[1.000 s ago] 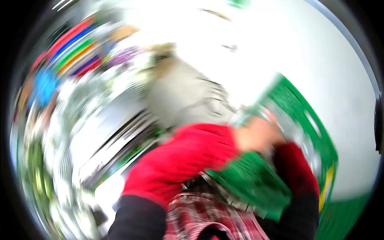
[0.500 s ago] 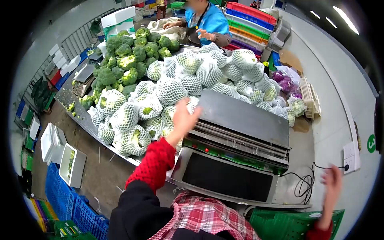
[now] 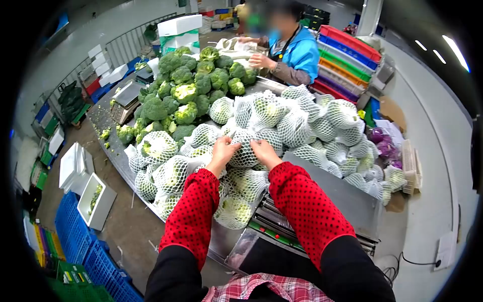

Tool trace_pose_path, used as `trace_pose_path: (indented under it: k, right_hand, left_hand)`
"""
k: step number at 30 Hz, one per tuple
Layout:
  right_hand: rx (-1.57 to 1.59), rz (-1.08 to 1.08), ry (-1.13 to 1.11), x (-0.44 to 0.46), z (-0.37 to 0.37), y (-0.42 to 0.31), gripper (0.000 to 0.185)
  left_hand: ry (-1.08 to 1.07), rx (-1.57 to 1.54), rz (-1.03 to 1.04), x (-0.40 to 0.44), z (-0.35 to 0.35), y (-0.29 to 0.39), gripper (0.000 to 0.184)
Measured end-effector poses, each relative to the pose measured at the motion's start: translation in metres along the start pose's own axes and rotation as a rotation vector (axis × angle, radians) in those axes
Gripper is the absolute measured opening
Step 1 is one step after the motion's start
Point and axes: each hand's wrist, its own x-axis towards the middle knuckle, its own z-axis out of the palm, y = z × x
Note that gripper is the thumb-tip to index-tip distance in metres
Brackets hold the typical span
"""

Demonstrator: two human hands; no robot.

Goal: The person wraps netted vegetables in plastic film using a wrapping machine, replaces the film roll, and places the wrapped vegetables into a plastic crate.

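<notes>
A broccoli head in a white foam net lies on the heap between my two hands. My left hand is at its left side, thumb and fingers closed on the net. On the opposite side my right hand pinches the same net. Several other netted broccoli heads surround it, some spilling towards the table front. Behind them on the left is a pile of bare green broccoli.
A wrapping machine with a flat grey top stands under my right forearm. A scale is at the table's left. Blue crates and a white foam box stand on the floor. Across the table, a person in blue handles a sack.
My right hand has come from the far right to the netted broccoli. My left hand has closed on the net too. The view has shifted, and the person opposite has lowered a hand.
</notes>
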Motion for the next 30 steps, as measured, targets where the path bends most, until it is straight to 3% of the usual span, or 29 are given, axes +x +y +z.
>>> trace_pose_path:
  k: [1,3,4,5,7,9,11,12,13,15,16,17,18,21,23,25,27,29,30]
  right_hand:
    - [0.096,0.087,-0.046,0.023,0.011,0.013,0.082]
    - [0.310,0.278,0.012,0.002,0.004,-0.025,0.088]
    - [0.374,0.257,-0.006,0.000,0.001,-0.029,0.085]
    - [0.437,0.236,-0.019,-0.001,-0.002,-0.030,0.082]
    - [0.638,0.057,-0.068,-0.011,-0.023,-0.022,0.070]
    - [0.616,-0.115,0.080,-0.061,-0.072,-0.040,0.075]
    - [0.564,-0.189,0.089,-0.106,-0.131,-0.033,0.082]
    - [0.634,-0.077,0.024,-0.135,-0.163,-0.034,0.087]
    - [0.656,-0.186,0.164,-0.153,-0.178,-0.021,0.086]
    - [0.449,-0.145,0.277,-0.193,-0.206,0.009,0.086]
    - [0.323,-0.164,0.294,-0.207,-0.215,0.035,0.084]
    - [0.434,-0.183,0.216,-0.225,-0.225,0.045,0.079]
    - [0.384,-0.144,0.233,-0.240,-0.234,0.051,0.076]
    - [0.321,-0.162,0.339,-0.279,-0.235,0.073,0.065]
    - [0.403,0.201,0.313,-0.298,-0.242,0.058,0.056]
    - [0.465,0.059,0.451,-0.305,-0.231,0.075,0.041]
    - [-0.068,-0.133,0.695,-0.310,-0.223,0.091,0.023]
    - [-0.349,-0.341,0.716,-0.332,-0.219,0.052,0.019]
    - [-0.348,-0.487,0.603,-0.335,-0.216,0.045,0.017]
  left_hand:
    - [0.005,0.019,-0.014,-0.002,-0.003,0.002,0.035]
    - [-0.001,-0.283,-0.137,-0.018,-0.006,0.020,0.030]
    - [0.091,-0.250,-0.071,-0.021,0.004,0.013,0.025]
    - [0.149,-0.151,0.145,-0.035,0.001,0.024,0.026]
    - [0.225,-0.191,0.299,-0.068,-0.009,0.057,0.024]
    - [0.265,-0.056,0.563,-0.103,-0.016,0.100,0.021]
    - [0.171,-0.034,0.866,-0.133,-0.009,0.150,0.020]
    - [0.084,-0.013,0.962,-0.146,0.007,0.164,0.019]
    - [0.000,-0.002,1.064,-0.159,0.024,0.177,0.019]
    - [-0.019,0.039,1.165,-0.188,0.058,0.185,0.011]
    - [0.014,0.186,1.332,-0.198,0.068,0.181,0.008]
    - [0.071,0.348,1.502,-0.203,0.075,0.186,0.008]
    - [0.068,0.324,1.524,-0.206,0.080,0.191,0.008]
    - [-0.407,0.547,1.642,-0.226,0.078,0.198,0.011]
    - [-0.305,0.530,1.770,-0.232,0.080,0.205,0.015]
    - [-0.323,0.671,1.750,-0.240,0.078,0.211,0.016]
    - [-0.520,0.709,1.416,-0.243,0.078,0.217,0.016]
    - [-0.425,0.811,1.295,-0.247,0.088,0.213,0.019]
    - [-0.392,0.752,1.280,-0.246,0.091,0.210,0.016]
